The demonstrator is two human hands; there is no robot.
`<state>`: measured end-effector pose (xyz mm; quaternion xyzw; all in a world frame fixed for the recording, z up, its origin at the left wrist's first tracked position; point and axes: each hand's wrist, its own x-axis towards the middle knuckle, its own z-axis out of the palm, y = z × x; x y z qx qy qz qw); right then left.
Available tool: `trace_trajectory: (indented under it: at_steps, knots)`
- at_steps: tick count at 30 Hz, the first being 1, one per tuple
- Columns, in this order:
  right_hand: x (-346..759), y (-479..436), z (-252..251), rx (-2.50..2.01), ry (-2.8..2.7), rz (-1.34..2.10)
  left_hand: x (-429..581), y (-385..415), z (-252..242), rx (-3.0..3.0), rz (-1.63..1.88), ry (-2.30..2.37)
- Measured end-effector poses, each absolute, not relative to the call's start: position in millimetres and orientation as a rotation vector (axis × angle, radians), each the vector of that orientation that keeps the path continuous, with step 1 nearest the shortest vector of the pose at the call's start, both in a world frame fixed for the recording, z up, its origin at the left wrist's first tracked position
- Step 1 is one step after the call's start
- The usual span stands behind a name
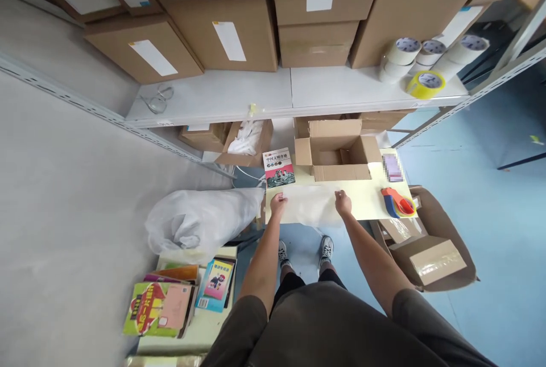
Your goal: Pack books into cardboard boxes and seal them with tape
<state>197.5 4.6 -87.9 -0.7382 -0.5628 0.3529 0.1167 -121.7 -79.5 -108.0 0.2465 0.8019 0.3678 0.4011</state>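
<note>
A pale translucent sheet or bag [309, 205] lies flat on the small yellow table [367, 196]. My left hand [278, 205] pinches its left edge and my right hand [343, 203] pinches its upper right corner, both closed on it. Just beyond the sheet lies a book with a red and green cover [278, 166]. An open, empty cardboard box [336, 151] stands behind it on the table.
A red and blue tape dispenser [397, 202] lies at the table's right end. Tape rolls [420, 60] and cardboard boxes [222, 37] fill the shelf beyond. A white plastic bag [200, 222] and stacked books [170, 304] sit at my left; flattened boxes [430, 259] at my right.
</note>
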Motion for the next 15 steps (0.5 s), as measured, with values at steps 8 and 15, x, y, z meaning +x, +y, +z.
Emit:
trace_trajectory:
  at_steps: [8, 15]
  knots:
    - [202, 22, -109, -2.015, -1.539, 1.197, -111, -84, -111, 0.588, 0.74, 2.212]
    - [221, 18, -102, -1.935, -1.745, 1.11, -95, -102, -92, 0.596, 0.731, 2.272]
